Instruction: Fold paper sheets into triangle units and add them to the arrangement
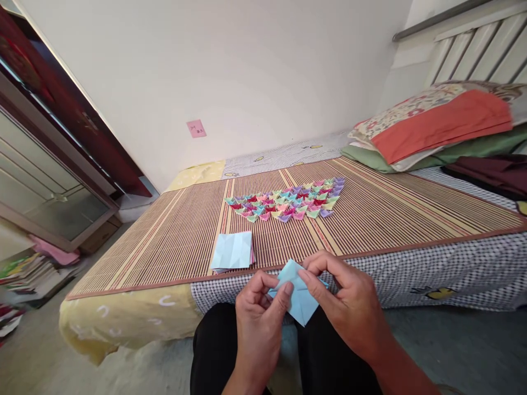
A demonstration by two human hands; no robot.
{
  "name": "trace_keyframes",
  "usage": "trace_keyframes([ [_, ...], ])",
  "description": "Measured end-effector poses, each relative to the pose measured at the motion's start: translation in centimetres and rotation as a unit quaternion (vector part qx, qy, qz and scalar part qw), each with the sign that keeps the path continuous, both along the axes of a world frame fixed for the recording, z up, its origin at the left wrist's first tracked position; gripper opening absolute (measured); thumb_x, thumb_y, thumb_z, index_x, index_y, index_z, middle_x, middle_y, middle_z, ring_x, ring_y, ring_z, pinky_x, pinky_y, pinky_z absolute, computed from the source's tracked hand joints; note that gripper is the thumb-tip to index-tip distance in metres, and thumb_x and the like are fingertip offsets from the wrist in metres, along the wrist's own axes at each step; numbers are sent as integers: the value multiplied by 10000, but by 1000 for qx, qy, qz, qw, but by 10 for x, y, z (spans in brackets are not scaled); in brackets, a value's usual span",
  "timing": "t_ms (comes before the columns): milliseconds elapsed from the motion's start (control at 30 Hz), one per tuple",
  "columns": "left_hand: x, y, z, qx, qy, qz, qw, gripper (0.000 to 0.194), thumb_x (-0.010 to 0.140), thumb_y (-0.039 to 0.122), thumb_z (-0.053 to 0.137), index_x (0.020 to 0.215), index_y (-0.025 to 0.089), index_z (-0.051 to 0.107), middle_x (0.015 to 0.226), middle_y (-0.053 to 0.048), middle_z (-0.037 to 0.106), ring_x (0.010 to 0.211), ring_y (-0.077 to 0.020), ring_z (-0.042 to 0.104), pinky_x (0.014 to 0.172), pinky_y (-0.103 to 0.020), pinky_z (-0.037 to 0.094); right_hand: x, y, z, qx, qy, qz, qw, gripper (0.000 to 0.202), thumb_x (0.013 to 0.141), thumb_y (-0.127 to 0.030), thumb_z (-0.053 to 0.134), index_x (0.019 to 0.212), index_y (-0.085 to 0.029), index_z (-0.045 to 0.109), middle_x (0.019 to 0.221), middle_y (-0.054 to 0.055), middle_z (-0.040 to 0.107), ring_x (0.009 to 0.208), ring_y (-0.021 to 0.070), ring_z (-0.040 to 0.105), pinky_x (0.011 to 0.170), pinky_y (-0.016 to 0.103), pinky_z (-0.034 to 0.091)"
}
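Observation:
A light blue sheet of origami paper (302,307), partly folded with creases across it, is held up above my knees at the bed's front edge. My left hand (263,312) pinches its left side between thumb and fingers. On the opposite side, my right hand (346,296) grips the upper right edge, thumb on the front face. Just beyond my left hand lies a stack of creased paper squares (233,250), pale blue on top. Farther back, several rows of small folded paper boats (284,203) in many colours stand close together.
A striped bamboo mat (177,230) covers the bed, over a checked and yellow sheet (135,312). Pillows (436,123) and dark folded cloth (494,173) lie at the right. Books and papers (31,277) are piled on the floor at the left, near a cabinet (49,181).

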State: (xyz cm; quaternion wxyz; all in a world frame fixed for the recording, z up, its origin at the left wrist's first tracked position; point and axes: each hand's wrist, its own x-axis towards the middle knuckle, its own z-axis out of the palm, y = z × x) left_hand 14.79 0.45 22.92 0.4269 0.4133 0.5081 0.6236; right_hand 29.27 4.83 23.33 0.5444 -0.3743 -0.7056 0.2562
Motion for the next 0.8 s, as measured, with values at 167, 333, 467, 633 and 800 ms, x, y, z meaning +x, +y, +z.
trace_keyframes([
  [167,2,-1,-1,-4,-3,2,1000,428,769,479,863,684,191,558,579,54,516,491,-75,399,456,-185,350,1,-1,0,-32,25,32,999,242,949,-220,621,719,-232,546,774,-2,662,728,164,660,667,262,510],
  [333,4,-1,-5,-6,-13,5,1000,437,764,470,870,687,192,542,571,68,476,488,-67,356,448,-177,318,-1,-1,1,-18,4,4,1000,225,909,-193,624,707,-236,533,756,-6,669,718,171,663,659,272,504],
  [467,6,0,-5,-11,-44,6,999,413,760,426,887,731,188,550,581,84,480,472,-45,329,441,-153,296,-4,-1,-1,1,-12,-25,1000,224,899,-177,614,704,-237,521,750,-5,675,726,174,678,661,274,506],
  [633,8,0,-4,2,-95,-2,995,379,764,349,901,892,209,573,679,63,642,472,-42,455,464,-138,376,-6,0,-2,5,-16,-44,999,210,886,-164,612,717,-246,517,724,-9,665,723,181,672,663,285,513],
  [800,3,1,-2,-21,-95,-35,995,385,788,368,880,1071,182,697,811,-26,758,571,-96,605,549,-188,484,-3,1,-4,-11,-5,-46,999,128,881,-197,637,779,-245,573,748,-7,692,698,176,667,665,291,537],
])
